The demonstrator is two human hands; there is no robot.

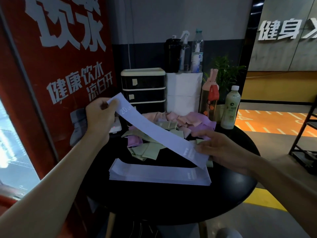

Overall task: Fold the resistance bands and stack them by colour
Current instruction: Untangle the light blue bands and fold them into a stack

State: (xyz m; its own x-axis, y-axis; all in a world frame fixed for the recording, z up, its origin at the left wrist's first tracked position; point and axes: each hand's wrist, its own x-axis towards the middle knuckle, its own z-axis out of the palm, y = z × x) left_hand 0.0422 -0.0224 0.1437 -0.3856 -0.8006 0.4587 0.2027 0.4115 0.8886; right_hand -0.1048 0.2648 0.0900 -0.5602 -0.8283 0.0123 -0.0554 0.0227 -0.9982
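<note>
Black round table (pixel 171 203) is set against red lettered panel (pixel 51 74). Grey wall (pixel 154 18) is seen behind, orange marked floor (pixel 274 121) right, bright window (pixel 13 143) left.

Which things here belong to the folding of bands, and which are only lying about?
Job: lavender band held by left hand and right hand; lavender stack; mixed band heap.
Lying about: drawer unit, spray bottle, green drink bottle, plant.

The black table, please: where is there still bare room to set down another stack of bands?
Bare tabletop lies along the near rim, before the lavender stack, and left of that stack. The back half is crowded: loose bands, drawer unit, bottles; the left hand and right hand hold a lavender band over it.
</note>
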